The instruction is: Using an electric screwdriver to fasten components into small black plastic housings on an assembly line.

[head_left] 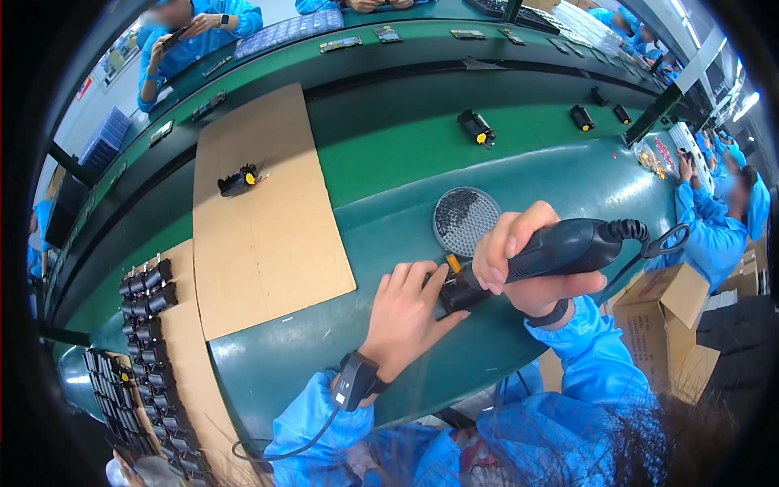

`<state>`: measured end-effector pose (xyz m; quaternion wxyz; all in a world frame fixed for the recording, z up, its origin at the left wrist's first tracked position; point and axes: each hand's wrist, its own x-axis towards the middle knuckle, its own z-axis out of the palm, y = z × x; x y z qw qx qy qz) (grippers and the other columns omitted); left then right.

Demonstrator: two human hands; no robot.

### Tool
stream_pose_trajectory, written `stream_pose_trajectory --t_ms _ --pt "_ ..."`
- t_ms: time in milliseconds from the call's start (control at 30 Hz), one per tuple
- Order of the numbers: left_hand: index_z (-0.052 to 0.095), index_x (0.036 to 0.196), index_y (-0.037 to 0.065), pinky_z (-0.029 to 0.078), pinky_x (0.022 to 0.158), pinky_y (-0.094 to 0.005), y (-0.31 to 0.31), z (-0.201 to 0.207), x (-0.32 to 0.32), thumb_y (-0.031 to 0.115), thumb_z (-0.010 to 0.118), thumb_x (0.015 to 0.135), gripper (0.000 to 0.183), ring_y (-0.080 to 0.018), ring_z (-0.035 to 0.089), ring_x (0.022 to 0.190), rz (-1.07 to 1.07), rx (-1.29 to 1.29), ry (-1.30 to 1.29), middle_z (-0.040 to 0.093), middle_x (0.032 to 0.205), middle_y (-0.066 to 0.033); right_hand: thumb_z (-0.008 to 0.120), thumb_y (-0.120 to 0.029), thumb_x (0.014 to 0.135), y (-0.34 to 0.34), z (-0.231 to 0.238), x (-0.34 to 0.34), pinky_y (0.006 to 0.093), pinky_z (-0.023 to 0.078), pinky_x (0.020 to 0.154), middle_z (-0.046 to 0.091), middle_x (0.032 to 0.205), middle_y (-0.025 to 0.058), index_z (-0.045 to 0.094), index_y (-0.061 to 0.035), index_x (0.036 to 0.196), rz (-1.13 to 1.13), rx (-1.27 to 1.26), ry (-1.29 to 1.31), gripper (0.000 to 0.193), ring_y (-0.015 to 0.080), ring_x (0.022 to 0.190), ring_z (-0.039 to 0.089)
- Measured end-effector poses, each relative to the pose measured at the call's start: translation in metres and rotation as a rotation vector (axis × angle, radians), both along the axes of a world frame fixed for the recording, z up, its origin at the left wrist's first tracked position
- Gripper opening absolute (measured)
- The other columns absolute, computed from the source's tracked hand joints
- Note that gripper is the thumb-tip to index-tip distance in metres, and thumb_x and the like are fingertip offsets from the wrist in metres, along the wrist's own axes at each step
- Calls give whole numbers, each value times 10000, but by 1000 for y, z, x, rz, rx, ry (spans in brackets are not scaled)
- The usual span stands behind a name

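My right hand (523, 256) is wrapped round a black electric screwdriver (572, 246) with a coiled cord at its rear end. The tool slopes down to the left, its nose end close to a small black plastic housing (442, 307). My left hand (406, 312) grips that housing against the green tabletop, thumb on the near side and fingers on the far side, covering much of it. A small orange piece (453, 263) shows beside my fingertips. Just beyond my hands sits a round dimpled dish (468, 221) of tiny dark pieces, probably screws. The screwdriver's tip is hidden.
A cardboard sheet (260, 219) at left carries one black housing (240, 180) with a yellow spot. Rows of black housings (150, 349) stand farther left. More housings (476, 127) lie on the green belt (389, 154). An open carton (657, 316) stands at right; co-workers sit around.
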<state>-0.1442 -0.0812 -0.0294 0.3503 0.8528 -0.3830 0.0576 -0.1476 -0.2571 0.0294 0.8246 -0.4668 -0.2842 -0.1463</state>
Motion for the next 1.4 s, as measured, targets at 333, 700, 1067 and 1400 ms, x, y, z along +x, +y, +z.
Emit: stream_pose_trajectory --t_ms 333,700,1067,1400 --pt "653 1170 72 447 869 -398 1 -3 1 362 850 691 594 -272 535 1063 2 3 10 579 1147 -60 546 -872 694 4 -7 2 230 476 509 578 730 77 475 -21 1004 -4 -78 -2 908 115 567 560" --pt "665 1140 80 447 860 -401 0 -4 1 362 847 694 558 -275 539 1050 14 0 -4 579 1148 -61 604 -871 636 4 -10 8 224 437 469 547 669 41 486 -35 951 71 -100 166 901 98 538 532" --pt "662 1140 67 461 868 -409 -4 -1 1 339 854 687 563 -298 546 1038 -14 -15 -18 581 1133 -85 500 -913 672 2 3 5 268 444 451 523 712 54 480 -65 950 -43 -167 86 892 122 471 494" --pt "641 1171 46 478 856 -415 11 21 -6 228 879 651 601 -326 554 1012 -23 -127 -72 562 1127 -116 556 -801 813 -95 14 14 275 468 553 520 889 75 505 -54 1030 -349 -8 64 779 172 648 573"
